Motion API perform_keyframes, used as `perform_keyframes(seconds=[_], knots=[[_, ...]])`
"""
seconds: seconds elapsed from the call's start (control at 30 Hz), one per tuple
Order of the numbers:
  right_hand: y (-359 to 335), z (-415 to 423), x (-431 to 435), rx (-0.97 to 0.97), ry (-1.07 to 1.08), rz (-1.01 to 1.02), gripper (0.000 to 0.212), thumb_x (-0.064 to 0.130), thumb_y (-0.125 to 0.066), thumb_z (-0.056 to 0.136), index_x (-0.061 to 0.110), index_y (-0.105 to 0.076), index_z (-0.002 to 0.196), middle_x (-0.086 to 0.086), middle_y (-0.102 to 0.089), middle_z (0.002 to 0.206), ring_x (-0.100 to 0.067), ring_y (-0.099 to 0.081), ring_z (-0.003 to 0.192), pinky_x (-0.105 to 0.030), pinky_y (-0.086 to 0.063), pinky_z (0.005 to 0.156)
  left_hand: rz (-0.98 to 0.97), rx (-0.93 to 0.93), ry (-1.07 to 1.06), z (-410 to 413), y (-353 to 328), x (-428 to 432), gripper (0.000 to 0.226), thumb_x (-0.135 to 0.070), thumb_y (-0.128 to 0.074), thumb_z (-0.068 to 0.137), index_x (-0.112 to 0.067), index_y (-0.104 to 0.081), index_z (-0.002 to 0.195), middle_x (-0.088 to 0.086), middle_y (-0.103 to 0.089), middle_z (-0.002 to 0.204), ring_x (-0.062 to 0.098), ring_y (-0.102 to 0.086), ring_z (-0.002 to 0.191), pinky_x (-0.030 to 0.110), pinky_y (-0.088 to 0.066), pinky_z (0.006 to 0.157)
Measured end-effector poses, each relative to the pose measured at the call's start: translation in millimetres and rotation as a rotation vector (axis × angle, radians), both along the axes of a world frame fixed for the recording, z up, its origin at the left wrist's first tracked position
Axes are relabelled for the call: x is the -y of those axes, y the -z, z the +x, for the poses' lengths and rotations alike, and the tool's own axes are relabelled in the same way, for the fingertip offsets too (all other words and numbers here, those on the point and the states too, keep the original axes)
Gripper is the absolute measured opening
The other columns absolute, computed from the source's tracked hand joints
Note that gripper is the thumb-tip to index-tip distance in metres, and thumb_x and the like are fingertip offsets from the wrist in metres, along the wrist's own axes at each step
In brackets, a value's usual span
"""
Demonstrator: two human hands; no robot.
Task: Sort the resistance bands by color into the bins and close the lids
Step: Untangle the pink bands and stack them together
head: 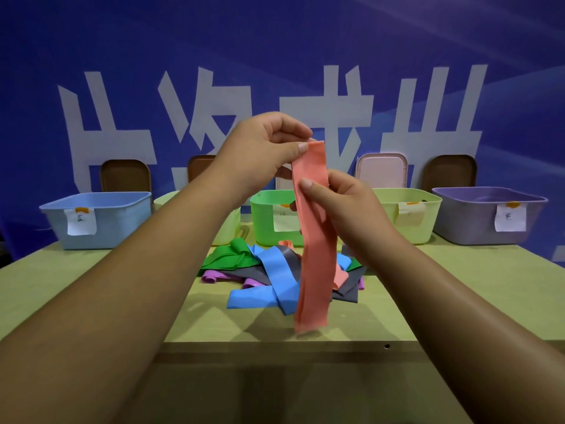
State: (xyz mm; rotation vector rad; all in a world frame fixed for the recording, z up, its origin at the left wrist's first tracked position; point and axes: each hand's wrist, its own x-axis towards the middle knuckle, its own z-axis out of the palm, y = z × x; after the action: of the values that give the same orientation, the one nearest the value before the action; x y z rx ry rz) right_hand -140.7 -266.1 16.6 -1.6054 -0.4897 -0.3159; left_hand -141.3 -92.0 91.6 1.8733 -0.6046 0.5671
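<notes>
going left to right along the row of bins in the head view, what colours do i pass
blue bin → pale yellow-green bin, partly hidden → green bin → second pale yellow-green bin → purple bin

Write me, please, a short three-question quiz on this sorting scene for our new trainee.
1. True or false: the left hand and the right hand both hold the salmon-pink band.
2. Which bin stands farthest right? A light blue bin; B bright green bin; C purple bin.
3. Fill in: the pink lid stands upright ____ the pale green bin.
Key: 1 true; 2 C; 3 behind.
</notes>
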Motion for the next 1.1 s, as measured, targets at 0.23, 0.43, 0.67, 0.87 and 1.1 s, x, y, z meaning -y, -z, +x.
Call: perform_keyframes(seconds=[0.23,0.43,0.67,0.87,1.1], knots=[[11,12,24,-0.027,0.141,0.023,0.017,0.031,-0.071,0.104,0.015,-0.077,0.109,-0.007,-0.081,0.086,-0.01,-0.072,0.063,-0.031,-0.055,0.063,-0.048,-0.067,0.035,32,22,23,0.017,-0.011,-0.07,0.103,-0.013,-0.069,0.12,0.002,-0.08,0.107,0.02,-0.079,0.09,0.037,-0.064,0.072],[41,50,50,-0.154,0.276,0.025,0.013,0.025,-0.067,0.104,0.024,-0.076,0.113,-0.003,-0.082,0.085,-0.013,-0.072,0.06,-0.041,-0.06,0.068,0.174,-0.235,-0.091,88,89,40,0.013,-0.026,-0.074,0.101,-0.025,-0.068,0.113,-0.002,-0.074,0.105,0.018,-0.077,0.094,0.045,-0.065,0.085],[99,90,76,-0.249,0.377,0.033,0.013,0.024,-0.067,0.101,0.027,-0.077,0.108,0.0,-0.082,0.091,-0.028,-0.078,0.086,-0.031,-0.062,0.07,0.872,-0.147,0.029,113,167,44,0.035,-0.024,-0.074,0.095,-0.029,-0.071,0.13,-0.012,-0.068,0.126,0.008,-0.06,0.116,0.025,-0.046,0.097],[119,108,77,-0.192,0.39,0.022,0.013,0.037,-0.069,0.095,0.038,-0.076,0.105,0.003,-0.081,0.093,-0.028,-0.078,0.092,-0.056,-0.061,0.093,0.911,-0.061,0.091,128,179,41,0.048,-0.03,-0.082,0.087,-0.036,-0.069,0.133,-0.022,-0.063,0.122,0.0,-0.053,0.111,0.023,-0.044,0.096],[128,109,75,-0.152,0.359,-0.097,0.008,0.042,-0.067,0.103,0.037,-0.072,0.103,-0.004,-0.078,0.088,-0.012,-0.066,0.068,-0.041,-0.055,0.073,0.698,0.067,0.066,141,188,34,0.039,-0.019,-0.089,0.085,-0.029,-0.077,0.121,-0.022,-0.069,0.107,-0.008,-0.058,0.095,0.013,-0.045,0.085]])
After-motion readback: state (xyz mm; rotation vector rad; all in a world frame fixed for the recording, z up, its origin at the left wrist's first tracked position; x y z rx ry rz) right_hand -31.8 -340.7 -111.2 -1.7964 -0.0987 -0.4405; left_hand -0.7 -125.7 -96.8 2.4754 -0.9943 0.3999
